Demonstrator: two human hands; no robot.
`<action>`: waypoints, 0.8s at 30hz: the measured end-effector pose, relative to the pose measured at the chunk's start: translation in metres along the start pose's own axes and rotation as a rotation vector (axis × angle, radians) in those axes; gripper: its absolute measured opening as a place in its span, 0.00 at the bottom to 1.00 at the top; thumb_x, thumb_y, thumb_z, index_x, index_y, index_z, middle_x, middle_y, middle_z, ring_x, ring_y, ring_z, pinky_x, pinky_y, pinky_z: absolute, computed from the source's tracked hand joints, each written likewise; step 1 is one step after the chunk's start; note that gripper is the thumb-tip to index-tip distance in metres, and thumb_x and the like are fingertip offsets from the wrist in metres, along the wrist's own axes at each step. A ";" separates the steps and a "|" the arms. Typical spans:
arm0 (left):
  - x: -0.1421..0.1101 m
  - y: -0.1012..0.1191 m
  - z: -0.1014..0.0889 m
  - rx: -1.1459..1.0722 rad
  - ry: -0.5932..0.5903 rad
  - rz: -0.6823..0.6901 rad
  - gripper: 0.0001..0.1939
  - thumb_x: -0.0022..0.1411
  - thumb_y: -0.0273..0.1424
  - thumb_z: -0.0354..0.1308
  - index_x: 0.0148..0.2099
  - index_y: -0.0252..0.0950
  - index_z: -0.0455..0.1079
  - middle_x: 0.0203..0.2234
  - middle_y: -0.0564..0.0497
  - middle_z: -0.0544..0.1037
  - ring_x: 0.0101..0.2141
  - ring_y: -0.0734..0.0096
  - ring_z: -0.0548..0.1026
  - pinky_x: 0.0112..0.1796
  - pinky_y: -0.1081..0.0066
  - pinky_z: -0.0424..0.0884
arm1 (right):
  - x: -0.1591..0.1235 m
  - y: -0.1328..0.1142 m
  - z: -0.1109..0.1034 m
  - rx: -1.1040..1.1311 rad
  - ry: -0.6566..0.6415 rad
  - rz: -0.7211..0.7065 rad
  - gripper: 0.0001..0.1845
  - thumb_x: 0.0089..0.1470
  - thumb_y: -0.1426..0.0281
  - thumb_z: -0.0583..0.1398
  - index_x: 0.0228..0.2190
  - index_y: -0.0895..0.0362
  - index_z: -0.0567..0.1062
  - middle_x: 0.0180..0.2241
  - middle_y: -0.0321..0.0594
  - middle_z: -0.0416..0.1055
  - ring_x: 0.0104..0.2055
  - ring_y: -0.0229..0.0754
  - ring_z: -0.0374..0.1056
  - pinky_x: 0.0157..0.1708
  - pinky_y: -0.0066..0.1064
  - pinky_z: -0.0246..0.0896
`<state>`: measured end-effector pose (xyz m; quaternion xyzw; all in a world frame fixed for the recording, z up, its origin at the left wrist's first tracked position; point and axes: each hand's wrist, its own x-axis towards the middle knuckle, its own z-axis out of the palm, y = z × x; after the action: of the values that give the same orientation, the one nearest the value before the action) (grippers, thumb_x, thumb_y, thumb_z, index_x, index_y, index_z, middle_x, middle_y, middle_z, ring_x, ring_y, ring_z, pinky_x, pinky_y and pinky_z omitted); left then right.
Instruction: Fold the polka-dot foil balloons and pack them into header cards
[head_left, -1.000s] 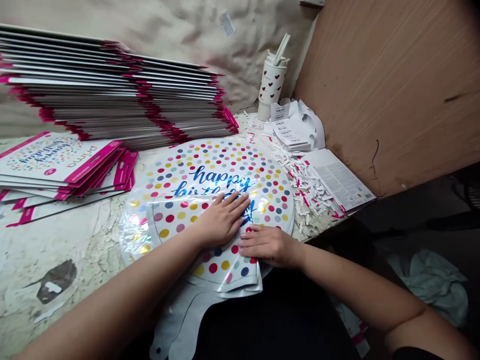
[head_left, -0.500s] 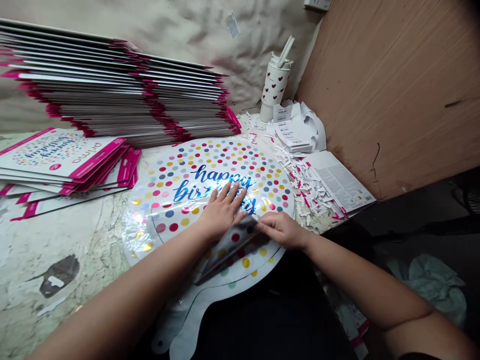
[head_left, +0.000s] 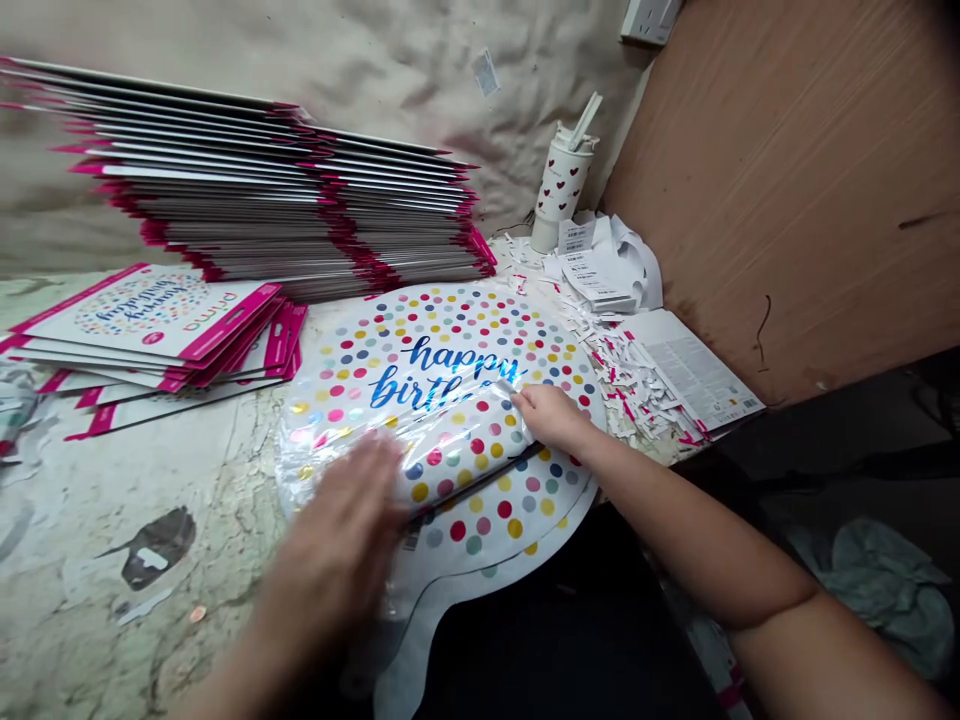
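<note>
A flat foil balloon (head_left: 480,320) with coloured dots and blue "happy birthday" lettering lies in front of me, its neck pointing toward my body. Part of the near side is folded up over the lettering. My right hand (head_left: 551,415) pinches the right end of that fold between thumb and fingers. Smeared by motion, my left hand (head_left: 349,520) is at the fold's left end, and I cannot tell whether it touches the foil. Below the fold shows another dotted balloon layer, its edge hanging past the table edge.
A tall stack of pink-edged flat packs (head_left: 300,200) stands behind. More birthday packs (head_left: 172,320) lie at the left. To the right are a heart-patterned tumbler (head_left: 561,185), a barcode label strip (head_left: 600,275), paper scraps (head_left: 637,385), a printed sheet (head_left: 701,375) and a brown board (head_left: 810,180).
The near flap of the balloon has been turned up over the lettering, the right hand moving away from me with it. The left hand has left the lettering and come left and nearer.
</note>
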<state>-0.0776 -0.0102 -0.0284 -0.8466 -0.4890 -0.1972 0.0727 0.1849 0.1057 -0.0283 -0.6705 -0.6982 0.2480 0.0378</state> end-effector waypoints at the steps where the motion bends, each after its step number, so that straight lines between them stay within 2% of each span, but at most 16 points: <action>1: 0.003 0.015 0.006 -0.003 -0.048 0.108 0.31 0.63 0.35 0.45 0.65 0.33 0.43 0.61 0.42 0.57 0.60 0.57 0.53 0.58 0.56 0.53 | -0.001 -0.001 -0.001 -0.020 0.003 0.006 0.19 0.59 0.63 0.48 0.25 0.57 0.72 0.26 0.41 0.71 0.27 0.40 0.65 0.25 0.28 0.52; 3: 0.005 0.037 0.021 0.000 -0.136 0.211 0.32 0.63 0.40 0.46 0.65 0.30 0.47 0.59 0.39 0.59 0.59 0.55 0.56 0.56 0.57 0.56 | -0.008 -0.004 -0.001 -0.064 0.042 0.037 0.18 0.59 0.63 0.48 0.32 0.59 0.73 0.30 0.45 0.73 0.31 0.44 0.67 0.27 0.30 0.56; 5: 0.004 0.044 0.035 0.009 -0.220 0.212 0.32 0.63 0.43 0.45 0.63 0.29 0.50 0.59 0.38 0.59 0.58 0.54 0.58 0.54 0.57 0.59 | -0.022 -0.007 0.003 -0.134 0.194 0.003 0.19 0.60 0.65 0.47 0.44 0.62 0.70 0.40 0.52 0.72 0.39 0.50 0.68 0.33 0.36 0.60; 6: 0.002 0.044 0.039 0.011 -0.252 0.204 0.32 0.63 0.43 0.44 0.63 0.29 0.50 0.59 0.39 0.58 0.59 0.54 0.57 0.53 0.58 0.60 | -0.031 -0.009 0.006 -0.176 0.275 -0.098 0.20 0.59 0.67 0.47 0.49 0.64 0.66 0.47 0.55 0.68 0.45 0.52 0.66 0.38 0.40 0.60; 7: 0.000 0.042 0.042 0.014 -0.279 0.198 0.32 0.63 0.43 0.44 0.63 0.29 0.51 0.60 0.39 0.57 0.59 0.54 0.56 0.53 0.57 0.60 | -0.041 -0.010 0.011 -0.222 0.323 -0.265 0.22 0.59 0.69 0.47 0.53 0.64 0.62 0.52 0.55 0.64 0.51 0.53 0.62 0.45 0.44 0.59; 8: -0.001 0.040 0.043 0.017 -0.297 0.196 0.32 0.63 0.43 0.43 0.63 0.29 0.51 0.60 0.39 0.56 0.60 0.55 0.55 0.53 0.57 0.60 | -0.050 -0.010 0.017 -0.267 0.326 -0.469 0.24 0.58 0.72 0.47 0.55 0.63 0.59 0.56 0.53 0.60 0.55 0.52 0.58 0.50 0.46 0.55; 10: -0.003 0.035 0.043 0.019 -0.305 0.194 0.32 0.63 0.43 0.43 0.63 0.29 0.50 0.60 0.39 0.56 0.60 0.56 0.53 0.54 0.58 0.59 | -0.062 -0.006 0.027 -0.334 0.220 -0.805 0.26 0.56 0.76 0.48 0.57 0.62 0.58 0.59 0.49 0.56 0.60 0.49 0.52 0.57 0.48 0.47; 11: -0.004 0.033 0.042 0.016 -0.307 0.192 0.32 0.63 0.43 0.43 0.63 0.29 0.50 0.60 0.39 0.56 0.60 0.56 0.53 0.54 0.58 0.59 | -0.063 -0.001 0.030 -0.364 0.172 -0.873 0.26 0.55 0.77 0.48 0.56 0.62 0.59 0.59 0.48 0.57 0.60 0.48 0.52 0.58 0.49 0.45; 13: -0.004 0.033 0.040 0.009 -0.313 0.183 0.32 0.63 0.44 0.43 0.63 0.29 0.50 0.60 0.40 0.55 0.61 0.57 0.52 0.55 0.59 0.58 | -0.058 0.011 0.032 -0.421 0.184 -0.860 0.24 0.55 0.79 0.47 0.54 0.64 0.62 0.56 0.51 0.60 0.58 0.50 0.56 0.57 0.52 0.47; 16: 0.000 0.038 0.040 0.005 -0.324 0.171 0.31 0.63 0.44 0.42 0.63 0.30 0.51 0.61 0.41 0.55 0.60 0.57 0.53 0.54 0.59 0.59 | -0.044 0.027 0.026 -0.487 0.346 -0.902 0.19 0.57 0.79 0.48 0.48 0.65 0.69 0.51 0.53 0.67 0.53 0.51 0.63 0.54 0.52 0.54; 19: 0.011 0.051 0.038 0.040 -0.326 0.107 0.30 0.63 0.42 0.44 0.59 0.27 0.58 0.58 0.36 0.60 0.58 0.52 0.59 0.52 0.55 0.62 | -0.050 0.024 0.020 -0.483 0.547 -1.033 0.15 0.57 0.79 0.50 0.42 0.65 0.73 0.42 0.52 0.74 0.46 0.48 0.69 0.51 0.50 0.58; 22: 0.028 0.058 0.032 0.107 -0.365 -0.002 0.21 0.61 0.28 0.46 0.53 0.22 0.66 0.51 0.31 0.68 0.52 0.48 0.66 0.49 0.55 0.65 | -0.078 0.012 0.018 -0.387 0.657 -1.158 0.11 0.56 0.78 0.53 0.40 0.65 0.73 0.38 0.50 0.76 0.45 0.48 0.70 0.55 0.50 0.54; 24: 0.037 0.053 0.028 0.092 -0.377 -0.024 0.22 0.57 0.20 0.45 0.53 0.22 0.66 0.50 0.32 0.70 0.50 0.51 0.69 0.48 0.59 0.68 | -0.094 0.016 0.017 -0.260 0.645 -1.213 0.16 0.55 0.77 0.56 0.46 0.61 0.70 0.43 0.47 0.73 0.52 0.48 0.65 0.58 0.50 0.50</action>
<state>-0.0082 0.0010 -0.0357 -0.8584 -0.5125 -0.0133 0.0160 0.2018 0.0104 -0.0230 -0.2015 -0.9272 -0.1141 0.2944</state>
